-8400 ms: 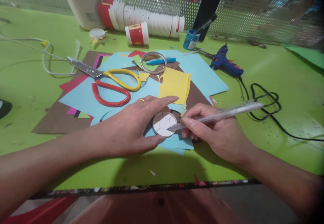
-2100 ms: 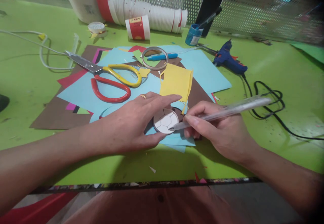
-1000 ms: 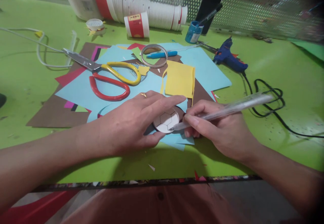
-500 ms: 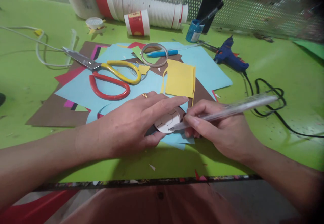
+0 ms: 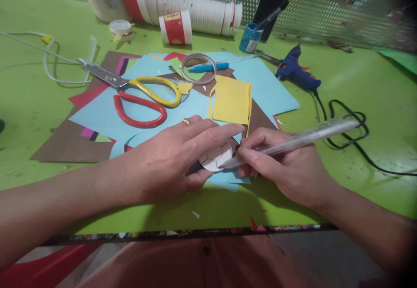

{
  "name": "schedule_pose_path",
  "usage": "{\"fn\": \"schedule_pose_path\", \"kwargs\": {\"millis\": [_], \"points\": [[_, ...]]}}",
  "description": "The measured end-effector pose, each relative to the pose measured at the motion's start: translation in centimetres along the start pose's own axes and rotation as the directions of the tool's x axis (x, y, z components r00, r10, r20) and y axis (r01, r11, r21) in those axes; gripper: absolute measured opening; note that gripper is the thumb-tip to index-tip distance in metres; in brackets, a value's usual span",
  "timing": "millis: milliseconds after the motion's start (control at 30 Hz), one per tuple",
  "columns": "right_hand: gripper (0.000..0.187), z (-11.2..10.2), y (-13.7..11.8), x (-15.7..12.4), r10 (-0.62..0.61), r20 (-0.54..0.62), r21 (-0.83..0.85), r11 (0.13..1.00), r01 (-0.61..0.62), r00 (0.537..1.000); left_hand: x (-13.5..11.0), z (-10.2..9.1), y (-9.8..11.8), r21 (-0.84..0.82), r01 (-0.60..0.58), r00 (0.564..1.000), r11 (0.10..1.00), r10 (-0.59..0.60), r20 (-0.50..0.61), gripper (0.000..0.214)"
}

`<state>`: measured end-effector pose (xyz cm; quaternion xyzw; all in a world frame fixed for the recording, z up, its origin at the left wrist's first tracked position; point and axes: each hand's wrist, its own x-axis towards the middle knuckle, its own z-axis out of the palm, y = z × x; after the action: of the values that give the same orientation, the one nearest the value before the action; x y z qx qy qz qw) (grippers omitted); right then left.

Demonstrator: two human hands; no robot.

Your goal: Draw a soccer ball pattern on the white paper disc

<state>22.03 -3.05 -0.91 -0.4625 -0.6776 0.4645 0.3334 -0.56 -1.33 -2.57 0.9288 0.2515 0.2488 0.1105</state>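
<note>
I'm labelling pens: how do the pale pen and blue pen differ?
The pale pen is tilted in the right grip; the blue pen lies among papers. The pale pen looks whitish, the blue pen bright blue. The pale pen appears longer than the blue pen. Both are slender and point left.

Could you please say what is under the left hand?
Under the left hand, part of a lined white disc and light blue paper show. The disc's upper left and whatever the hand covers are hidden.

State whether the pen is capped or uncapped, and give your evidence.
Uncapped: the pen in the right hand shows its bare dark tip over the white disc.
</note>
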Motion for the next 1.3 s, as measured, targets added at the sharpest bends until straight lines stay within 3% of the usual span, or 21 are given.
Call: {"fn": "schedule_pose_path", "kwargs": {"millis": [867, 1300], "points": [[0.012, 0.03, -0.14, -0.03, -0.009, -0.009, -0.086, 0.996, 0.008, 1.000, 0.06, 0.16, -0.41, -0.024, -0.068, 0.998, 0.997, 0.068, -0.010, 0.065], [0.014, 0.06, -0.14, -0.11, -0.033, -0.006, -0.051, 0.998, 0.033, 0.999, 0.13, 0.06, -0.06, 0.000, -0.024, 1.000, 1.000, 0.024, 0.011, 0.063]]}}
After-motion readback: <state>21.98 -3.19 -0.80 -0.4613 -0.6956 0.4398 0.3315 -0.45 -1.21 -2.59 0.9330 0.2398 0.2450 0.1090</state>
